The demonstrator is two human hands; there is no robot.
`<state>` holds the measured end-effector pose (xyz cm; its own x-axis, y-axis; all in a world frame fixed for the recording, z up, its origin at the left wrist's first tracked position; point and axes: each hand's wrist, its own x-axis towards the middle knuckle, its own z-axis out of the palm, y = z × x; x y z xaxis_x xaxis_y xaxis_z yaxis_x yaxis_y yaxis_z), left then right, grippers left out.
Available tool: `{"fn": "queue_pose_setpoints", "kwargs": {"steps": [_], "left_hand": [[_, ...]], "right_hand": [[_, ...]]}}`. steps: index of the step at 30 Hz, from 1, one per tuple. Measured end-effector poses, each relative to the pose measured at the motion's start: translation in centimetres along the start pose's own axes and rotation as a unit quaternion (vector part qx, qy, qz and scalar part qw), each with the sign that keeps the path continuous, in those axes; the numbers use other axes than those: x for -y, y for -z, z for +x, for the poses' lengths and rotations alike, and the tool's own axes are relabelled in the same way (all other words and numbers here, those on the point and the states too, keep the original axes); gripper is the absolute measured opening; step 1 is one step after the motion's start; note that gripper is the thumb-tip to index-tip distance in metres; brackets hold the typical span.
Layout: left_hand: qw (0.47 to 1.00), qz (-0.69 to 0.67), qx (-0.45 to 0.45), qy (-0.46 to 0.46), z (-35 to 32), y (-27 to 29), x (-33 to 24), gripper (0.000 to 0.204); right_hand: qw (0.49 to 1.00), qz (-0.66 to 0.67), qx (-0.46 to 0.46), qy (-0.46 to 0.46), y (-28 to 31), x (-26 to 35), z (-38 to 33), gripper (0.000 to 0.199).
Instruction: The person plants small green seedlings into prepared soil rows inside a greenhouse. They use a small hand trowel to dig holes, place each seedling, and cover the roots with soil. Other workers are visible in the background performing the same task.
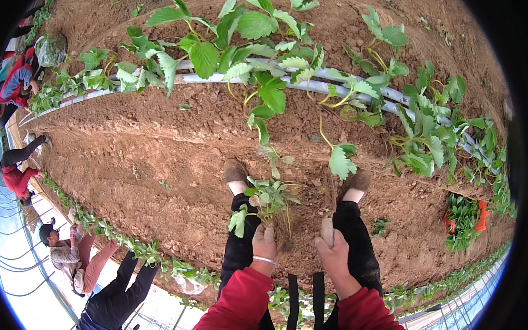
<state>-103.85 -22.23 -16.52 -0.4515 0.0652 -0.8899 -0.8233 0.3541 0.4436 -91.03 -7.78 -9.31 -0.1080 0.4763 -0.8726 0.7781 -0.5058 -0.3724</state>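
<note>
My left hand (263, 246) is closed round a small bunch of strawberry seedlings (272, 197), leaves pointing away from me and thin roots hanging at the side. A silver bangle sits on that wrist. In my right hand (337, 258) is a hand tool (326, 228) with a pale, rounded handle. A thin, dark shaft seems to run forward from it, hard to make out against the soil. Both hands are above the brown soil between my shoes. Just ahead, a strawberry leaf (341, 162) on a long stem leans down from the raised bed.
Pale irrigation pipes (214, 77) run across the bed among strawberry plants (259, 25). An orange-red container (481, 215) of green seedlings stands on the right. Several people work at the left, including a person in a cap (66, 253) and one in dark clothes (112, 307).
</note>
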Motion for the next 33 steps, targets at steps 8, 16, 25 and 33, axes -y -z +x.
{"fn": "queue_pose_setpoints", "kwargs": {"steps": [8,16,25,33], "left_hand": [[0.965,0.182,0.170,-0.082,-2.7,-4.2,-6.1,0.028],[0.945,0.306,0.112,0.042,-0.3,-3.2,-8.7,0.020],[0.981,-0.175,-0.073,-0.045,1.8,-2.2,-12.2,0.019],[0.934,-0.350,-0.068,-0.008,3.8,-0.3,-15.9,0.031]], "right_hand": [[0.979,0.148,0.125,-0.065,-1.3,1.4,0.9,0.042],[0.986,0.142,0.077,-0.050,-1.8,2.7,3.4,0.040],[0.922,-0.357,-0.023,0.149,1.9,2.7,5.8,0.047],[0.934,-0.286,0.207,0.045,2.0,14.0,2.0,0.034]]}}
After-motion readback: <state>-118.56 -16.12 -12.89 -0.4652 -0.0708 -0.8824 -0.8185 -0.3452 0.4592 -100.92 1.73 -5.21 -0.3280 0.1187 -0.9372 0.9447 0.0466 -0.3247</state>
